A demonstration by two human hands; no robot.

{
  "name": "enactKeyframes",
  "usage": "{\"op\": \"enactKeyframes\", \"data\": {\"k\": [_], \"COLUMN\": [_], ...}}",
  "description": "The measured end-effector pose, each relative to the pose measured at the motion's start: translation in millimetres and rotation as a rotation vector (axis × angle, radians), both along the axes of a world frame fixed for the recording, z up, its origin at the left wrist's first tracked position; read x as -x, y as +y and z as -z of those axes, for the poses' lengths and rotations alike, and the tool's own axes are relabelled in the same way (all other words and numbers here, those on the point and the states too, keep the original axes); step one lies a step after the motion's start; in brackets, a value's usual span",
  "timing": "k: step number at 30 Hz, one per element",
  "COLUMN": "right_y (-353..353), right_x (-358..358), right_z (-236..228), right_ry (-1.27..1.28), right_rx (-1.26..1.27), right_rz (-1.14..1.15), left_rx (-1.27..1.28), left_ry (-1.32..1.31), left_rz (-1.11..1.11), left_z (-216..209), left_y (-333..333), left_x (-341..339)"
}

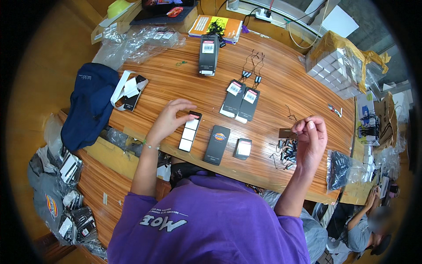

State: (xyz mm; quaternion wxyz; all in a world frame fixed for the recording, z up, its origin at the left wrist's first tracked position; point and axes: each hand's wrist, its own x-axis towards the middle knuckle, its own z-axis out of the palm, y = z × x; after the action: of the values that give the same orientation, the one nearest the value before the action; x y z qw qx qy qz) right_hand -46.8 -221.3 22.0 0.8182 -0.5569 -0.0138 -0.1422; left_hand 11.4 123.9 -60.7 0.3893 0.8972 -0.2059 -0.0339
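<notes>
My left hand (170, 119) has its fingers stretched out and apart, the thumb over the top end of a narrow dark strip with white labels (188, 134). My right hand (313, 134) is raised with thumb and fingertips pinched together; what they hold, if anything, is too small to make out. A thin dark string (291, 113) shows just left of those fingertips. Below lies a heap of black tag strings (286, 153). Between my hands are a stack of dark grey hang tags (217, 145) and a small pile of white-labelled cards (242, 148).
Two strung hang tags (239, 100) lie farther in, before a tall tag stack (208, 55). Boxes in plastic (336, 66), snips (335, 110) and a bagged dark bundle (339, 170) line the right. A navy cloth item (90, 103) lies left. A person (361, 229) sits lower right.
</notes>
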Motion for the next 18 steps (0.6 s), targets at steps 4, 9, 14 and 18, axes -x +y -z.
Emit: {"op": "enactKeyframes", "data": {"k": [4,9,14,18], "right_y": [-15,-14,2,17], "right_x": [-2,0,1,1], "right_z": [11,12,11,16], "right_ry": [0.077,0.111,0.119,0.061], "right_rx": [0.076,0.249,0.378,0.569], "right_rz": [0.099,0.071,0.014,0.01], "left_rx": [0.014,-0.057,0.516,0.613], "left_ry": [0.168,-0.064,0.274,0.229], "left_rz": [-0.039,-0.089,-0.215,-0.157], "left_z": [7,-4,-34,-74], "left_y": [-2,-8,-32,-93], "left_x": [10,19,20,13]}}
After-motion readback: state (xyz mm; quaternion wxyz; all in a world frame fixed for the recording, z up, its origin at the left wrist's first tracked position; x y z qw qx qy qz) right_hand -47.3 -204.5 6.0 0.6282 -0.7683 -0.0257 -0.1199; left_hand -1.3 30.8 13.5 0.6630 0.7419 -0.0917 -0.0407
